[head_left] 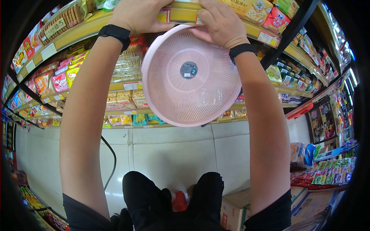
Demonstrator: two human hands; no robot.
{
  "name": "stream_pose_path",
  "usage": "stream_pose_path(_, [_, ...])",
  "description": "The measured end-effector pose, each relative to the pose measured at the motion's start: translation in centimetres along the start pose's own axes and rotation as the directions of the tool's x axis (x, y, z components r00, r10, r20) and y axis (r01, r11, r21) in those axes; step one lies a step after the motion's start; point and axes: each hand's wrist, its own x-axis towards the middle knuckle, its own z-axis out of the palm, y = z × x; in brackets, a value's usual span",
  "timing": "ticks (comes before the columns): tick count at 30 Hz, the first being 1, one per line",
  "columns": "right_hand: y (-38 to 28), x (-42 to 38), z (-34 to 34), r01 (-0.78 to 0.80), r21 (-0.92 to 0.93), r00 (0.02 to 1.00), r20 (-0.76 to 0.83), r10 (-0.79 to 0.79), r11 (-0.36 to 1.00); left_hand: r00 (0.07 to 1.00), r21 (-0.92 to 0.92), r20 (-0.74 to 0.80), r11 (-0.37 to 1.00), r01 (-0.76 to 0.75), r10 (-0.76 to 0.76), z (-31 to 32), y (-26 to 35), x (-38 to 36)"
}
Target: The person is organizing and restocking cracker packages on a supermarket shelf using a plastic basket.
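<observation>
A pale pink plastic colander with a round dark label at its centre is tilted in front of the shelves, its hollow facing me. My right hand grips its top rim, the thumb lying inside the bowl and the fingers near the yellow shelf edge. My left hand rests at that same shelf edge, beside a red-and-white price tag. Its thumb stretches right up to the colander's rim, apart from the fingers, which are partly cut off by the top of the view. Both wrists wear black bands.
Packaged biscuits and other snacks fill the curved shelves behind the colander. Cardboard boxes stand on the floor at lower right, near a display of small packets. A dark cable hangs over the tiled floor. Something red is between my legs.
</observation>
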Motion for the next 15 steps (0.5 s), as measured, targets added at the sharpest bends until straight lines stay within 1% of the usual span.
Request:
stream_pose_path(5, [0.12,-0.01,0.16,0.012,0.010,0.999,-0.031,-0.011,1.000,1.000,-0.004,0.011,1.000,0.004,-0.004,-0.01,0.00,0.06])
stream_pose_path(8, [0.11,0.09,0.13,0.011,0.017,0.999,-0.031,-0.010,1.000,1.000,-0.005,-0.011,1.000,0.001,-0.001,-0.15,-0.05,0.08])
stream_pose_path(11, [0.10,0.00,0.21,0.011,0.017,0.999,-0.032,-0.010,1.000,0.999,-0.003,0.028,1.000,0.019,-0.018,-0.10,0.03,0.10])
stream_pose_path(13, [0.09,-0.11,0.27,0.009,0.020,0.999,-0.038,-0.008,1.000,1.000,-0.004,-0.026,1.000,-0.004,0.004,-0.06,0.04,0.07])
stream_pose_path(15, [0.21,0.00,0.34,0.018,0.010,0.999,-0.030,-0.018,1.000,1.000,-0.002,-0.010,1.000,0.002,-0.002,-0.15,0.02,0.12])
